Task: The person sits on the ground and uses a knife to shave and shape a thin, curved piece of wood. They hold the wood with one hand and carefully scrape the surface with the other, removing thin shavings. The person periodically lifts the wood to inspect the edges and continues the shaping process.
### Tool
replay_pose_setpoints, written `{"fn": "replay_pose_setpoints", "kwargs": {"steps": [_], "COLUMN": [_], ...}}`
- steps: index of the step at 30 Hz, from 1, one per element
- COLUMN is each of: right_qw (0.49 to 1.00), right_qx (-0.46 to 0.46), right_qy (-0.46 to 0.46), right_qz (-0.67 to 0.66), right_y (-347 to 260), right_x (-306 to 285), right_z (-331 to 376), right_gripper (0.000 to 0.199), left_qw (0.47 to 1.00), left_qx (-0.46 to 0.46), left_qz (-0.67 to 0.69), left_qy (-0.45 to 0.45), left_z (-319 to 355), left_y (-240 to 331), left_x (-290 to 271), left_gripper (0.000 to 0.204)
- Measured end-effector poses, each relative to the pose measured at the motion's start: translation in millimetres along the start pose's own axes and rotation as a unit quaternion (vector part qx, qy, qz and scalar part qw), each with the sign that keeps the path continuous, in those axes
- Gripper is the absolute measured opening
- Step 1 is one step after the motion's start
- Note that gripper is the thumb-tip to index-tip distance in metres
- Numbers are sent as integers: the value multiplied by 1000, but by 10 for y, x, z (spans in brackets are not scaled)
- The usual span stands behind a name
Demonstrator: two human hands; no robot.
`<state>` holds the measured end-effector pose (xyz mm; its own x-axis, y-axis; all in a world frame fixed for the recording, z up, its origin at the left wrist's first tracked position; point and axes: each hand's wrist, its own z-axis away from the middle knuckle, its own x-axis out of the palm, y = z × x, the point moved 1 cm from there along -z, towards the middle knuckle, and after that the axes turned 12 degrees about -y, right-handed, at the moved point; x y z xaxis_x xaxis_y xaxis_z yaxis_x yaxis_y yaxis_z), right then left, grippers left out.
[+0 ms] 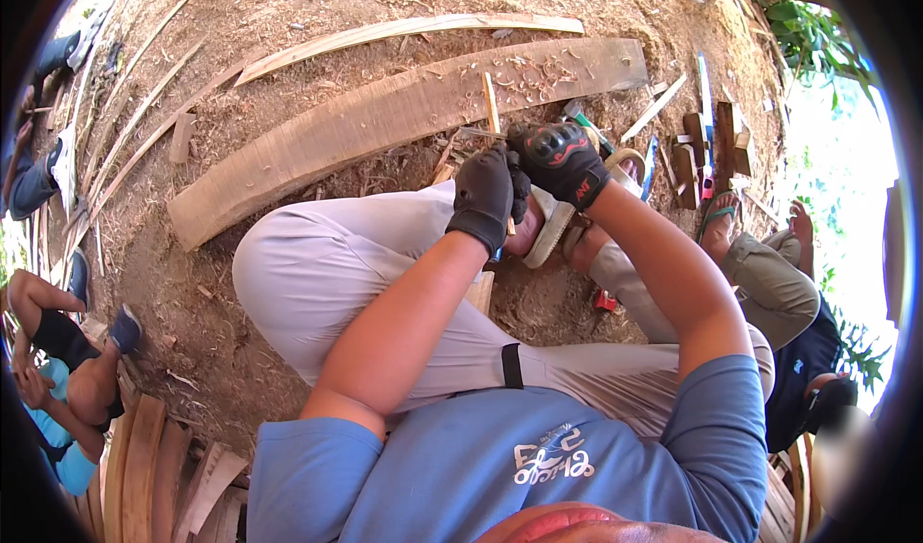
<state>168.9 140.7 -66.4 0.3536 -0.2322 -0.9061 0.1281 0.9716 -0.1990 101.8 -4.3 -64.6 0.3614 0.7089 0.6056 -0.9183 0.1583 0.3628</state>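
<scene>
Outdoors in bright sunlight, bare dirt ground strewn with wood shavings, long curved planks lying across it, green foliage at upper right

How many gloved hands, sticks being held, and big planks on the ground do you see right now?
Gloved hands: 2, left hand and right hand
Thin stick held: 1
Big planks on the ground: 2, with the second plank behind
Total: 5
</scene>
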Motion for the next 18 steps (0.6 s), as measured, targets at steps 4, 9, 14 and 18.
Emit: {"fn": "replay_pose_setpoints", "kwargs": {"steps": [4,9,14,18], "right_qw": [999,998,986,987], "right_qx": [-5,1,157,141], "right_qy": [-6,26,-29,-53], "right_qz": [36,58,51,49], "right_y": [-6,-69,553,689], "right_x": [47,87,388,367], "right_z": [-43,-132,-489,-546], "right_gripper": [15,15,18,20], "left_qw": [998,991,999,998], "left_qx": [-13,67,-19,-29], "left_qz": [-54,-114,32,42], "left_qy": [9,-1,-14,-23], "left_z": [-59,-138,-16,-17], "left_y": [-31,-130,-107,-90], "left_x": [-70,-183,-9,-23], "left_gripper": [32,35,34,34]}}
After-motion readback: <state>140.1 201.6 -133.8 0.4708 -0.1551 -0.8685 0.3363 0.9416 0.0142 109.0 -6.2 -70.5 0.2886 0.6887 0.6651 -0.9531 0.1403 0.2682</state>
